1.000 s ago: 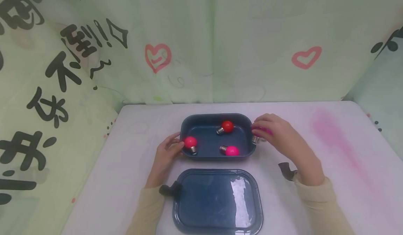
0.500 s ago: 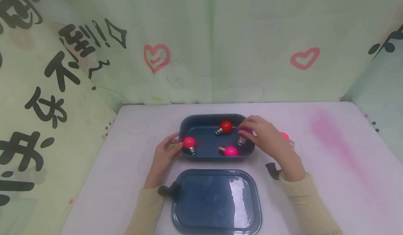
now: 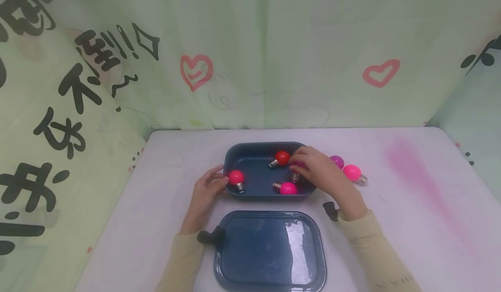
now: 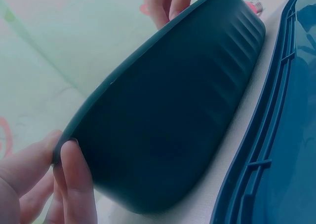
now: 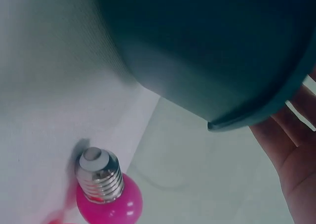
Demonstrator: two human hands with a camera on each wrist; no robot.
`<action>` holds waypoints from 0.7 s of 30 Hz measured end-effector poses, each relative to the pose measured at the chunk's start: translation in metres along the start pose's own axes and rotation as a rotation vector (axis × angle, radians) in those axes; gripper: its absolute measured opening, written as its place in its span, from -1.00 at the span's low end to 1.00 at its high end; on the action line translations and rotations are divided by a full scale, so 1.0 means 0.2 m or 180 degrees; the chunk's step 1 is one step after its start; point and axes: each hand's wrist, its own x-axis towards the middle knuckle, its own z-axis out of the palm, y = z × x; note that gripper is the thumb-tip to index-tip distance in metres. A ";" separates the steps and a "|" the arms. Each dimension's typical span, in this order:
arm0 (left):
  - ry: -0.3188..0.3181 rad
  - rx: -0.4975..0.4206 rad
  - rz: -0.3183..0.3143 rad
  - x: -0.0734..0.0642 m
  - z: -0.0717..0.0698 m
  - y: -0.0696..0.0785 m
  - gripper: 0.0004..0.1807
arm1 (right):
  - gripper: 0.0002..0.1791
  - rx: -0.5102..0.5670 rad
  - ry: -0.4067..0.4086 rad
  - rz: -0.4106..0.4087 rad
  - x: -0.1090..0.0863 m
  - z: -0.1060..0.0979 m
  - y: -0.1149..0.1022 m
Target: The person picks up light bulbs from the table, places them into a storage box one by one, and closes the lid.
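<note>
My left hand (image 3: 206,192) pinches the left end of a dark blue plastic box (image 3: 250,197); in the left wrist view, thumb and fingers (image 4: 78,169) clasp its rim. Over the box's right part, my right hand (image 3: 325,170) holds a purple light bulb (image 3: 296,178), metal base downward. Whether that bulb touches the box floor I cannot tell. Inside lie a red bulb (image 3: 282,157) at the back, a pinkish-red bulb (image 3: 236,177) at the left and a pink bulb (image 3: 288,188) at the front. The right wrist view has the box's outer wall (image 5: 197,51) above.
Right of the box, a second purple bulb (image 3: 337,161) and another pink bulb (image 3: 352,173) lie on the white table (image 3: 422,222). A blue lid (image 3: 266,250) lies flat in front of the box. Behind the table hangs a pale green curtain (image 3: 293,66).
My right hand has carried the purple bulb leftward from the box's right edge to above its inside. The two bulbs on the table have come into sight behind it. My left hand stays put.
</note>
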 end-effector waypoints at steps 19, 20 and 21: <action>-0.0018 -0.0037 -0.0005 0.01 -0.01 -0.01 -0.47 | -0.75 -0.0131 -0.0185 -0.0063 0.07 0.10 0.02; -0.0017 -0.0030 -0.0006 0.01 -0.01 -0.01 -0.47 | -0.75 -0.0132 -0.0209 -0.0049 0.07 0.10 0.02; -0.0014 -0.0033 0.0001 0.01 -0.01 -0.01 -0.48 | -0.75 -0.0144 -0.0229 -0.0035 0.07 0.10 0.02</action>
